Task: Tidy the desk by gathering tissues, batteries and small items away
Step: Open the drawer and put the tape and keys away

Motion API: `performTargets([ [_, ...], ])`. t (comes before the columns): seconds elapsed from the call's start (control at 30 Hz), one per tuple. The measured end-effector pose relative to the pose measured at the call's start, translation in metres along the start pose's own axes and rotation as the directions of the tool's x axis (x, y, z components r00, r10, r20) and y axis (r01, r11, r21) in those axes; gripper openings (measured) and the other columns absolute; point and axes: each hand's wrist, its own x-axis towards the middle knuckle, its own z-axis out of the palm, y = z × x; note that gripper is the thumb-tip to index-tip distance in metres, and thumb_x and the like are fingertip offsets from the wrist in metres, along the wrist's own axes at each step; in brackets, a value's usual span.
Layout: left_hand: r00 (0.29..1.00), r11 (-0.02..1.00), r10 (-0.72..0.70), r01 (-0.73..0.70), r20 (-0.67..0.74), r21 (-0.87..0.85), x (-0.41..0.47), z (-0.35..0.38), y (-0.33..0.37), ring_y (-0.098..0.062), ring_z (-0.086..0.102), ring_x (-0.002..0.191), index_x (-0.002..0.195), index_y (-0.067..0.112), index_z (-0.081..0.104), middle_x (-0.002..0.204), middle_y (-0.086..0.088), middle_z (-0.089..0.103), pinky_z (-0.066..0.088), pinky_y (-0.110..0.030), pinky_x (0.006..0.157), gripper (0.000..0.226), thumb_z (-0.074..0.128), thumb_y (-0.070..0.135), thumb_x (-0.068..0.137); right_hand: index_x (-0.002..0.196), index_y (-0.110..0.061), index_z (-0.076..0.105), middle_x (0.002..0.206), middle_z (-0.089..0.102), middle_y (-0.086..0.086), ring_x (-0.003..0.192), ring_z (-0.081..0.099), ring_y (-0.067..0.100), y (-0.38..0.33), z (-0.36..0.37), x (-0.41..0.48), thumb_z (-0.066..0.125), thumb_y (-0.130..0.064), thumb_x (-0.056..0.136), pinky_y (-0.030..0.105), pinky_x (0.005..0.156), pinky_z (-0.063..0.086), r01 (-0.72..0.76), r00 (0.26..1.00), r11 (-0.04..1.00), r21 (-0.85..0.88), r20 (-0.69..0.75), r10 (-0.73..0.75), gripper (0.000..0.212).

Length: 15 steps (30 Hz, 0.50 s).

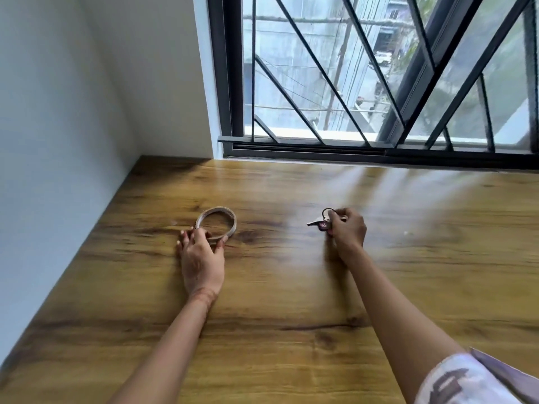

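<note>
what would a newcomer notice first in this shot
Two hands reach over the wooden desk: the left hand grips the near edge of a thin tape ring left of centre, and the right hand pinches a small bunch of keys to its right. Behind, a large barred window fills the upper right.

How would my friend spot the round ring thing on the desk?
Below the barred window lies a wooden desk. Toward its left side, the left hand holds a thin tan tape roll. Unlike the small dark keys in the right hand, it is one big hollow hoop.
</note>
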Motion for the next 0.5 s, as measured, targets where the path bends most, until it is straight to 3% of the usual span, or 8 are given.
performTargets([
  [0.07,0.999,0.996,0.033,-0.033,-0.004,-0.087,-0.007,-0.007,0.001,-0.041,0.05,0.113,0.099,-0.001,0.057,0.109,-0.026,0.061,0.04,-0.047,0.098,0.028,0.067,0.019,0.081,0.07,-0.013,0.058,0.071,0.059,0.004,0.066,0.056,0.019,-0.005,-0.012,-0.007,0.062,-0.016,0.085,0.016,0.051,0.045,-0.084,0.996,0.975,0.206,0.029,0.08,0.015],
  [0.13,0.998,0.986,0.055,-0.055,-0.005,-0.155,-0.022,-0.02,0.003,-0.038,0.056,0.102,0.099,0.0,0.058,0.104,-0.022,0.064,0.043,-0.039,0.086,0.027,0.068,0.016,0.081,0.064,-0.014,0.056,0.063,0.055,0.004,0.053,0.053,0.018,-0.009,-0.026,-0.02,0.058,-0.011,0.086,0.021,0.043,0.041,-0.19,0.982,0.884,0.428,0.093,0.166,0.022],
  [0.2,0.998,0.98,0.061,-0.061,-0.008,-0.192,-0.044,-0.034,0.002,-0.035,0.06,0.093,0.1,0.002,0.058,0.1,-0.018,0.066,0.039,-0.028,0.073,0.026,0.068,0.016,0.081,0.067,-0.014,0.058,0.059,0.059,0.004,0.045,0.056,0.016,-0.01,-0.038,-0.041,0.056,-0.012,0.086,0.023,0.042,0.04,-0.252,0.968,0.787,0.563,0.143,0.208,0.019],
  [0.27,0.996,0.973,0.092,-0.09,-0.002,-0.211,-0.073,-0.048,-0.002,-0.033,0.062,0.087,0.096,0.004,0.058,0.095,-0.015,0.068,0.036,-0.023,0.069,0.023,0.069,0.016,0.08,0.071,-0.014,0.059,0.062,0.065,-0.001,0.044,0.058,0.009,-0.009,-0.052,-0.072,0.052,-0.011,0.09,0.02,0.041,0.042,-0.255,0.967,0.756,0.603,0.16,0.199,0.02],
  [0.37,0.99,0.964,0.127,-0.106,0.069,-0.242,-0.124,-0.068,-0.008,-0.028,0.063,0.086,0.096,0.005,0.059,0.092,-0.011,0.069,0.044,-0.028,0.072,0.026,0.073,0.013,0.076,0.073,-0.014,0.055,0.064,0.071,-0.002,0.049,0.063,0.013,-0.007,-0.075,-0.129,0.047,-0.012,0.095,0.024,0.042,0.049,-0.262,0.964,0.684,0.681,0.22,0.15,0.023],
  [0.5,0.978,0.961,0.169,-0.136,0.121,-0.242,-0.207,-0.101,-0.019,-0.021,0.062,0.095,0.101,0.011,0.059,0.098,0.005,0.066,0.048,-0.032,0.083,0.032,0.075,0.013,0.073,0.087,-0.015,0.06,0.077,0.073,0.0,0.071,0.069,0.018,-0.006,-0.111,-0.217,0.048,-0.015,0.094,0.028,0.056,0.054,-0.202,0.962,0.734,0.649,0.271,0.026,0.014],
])
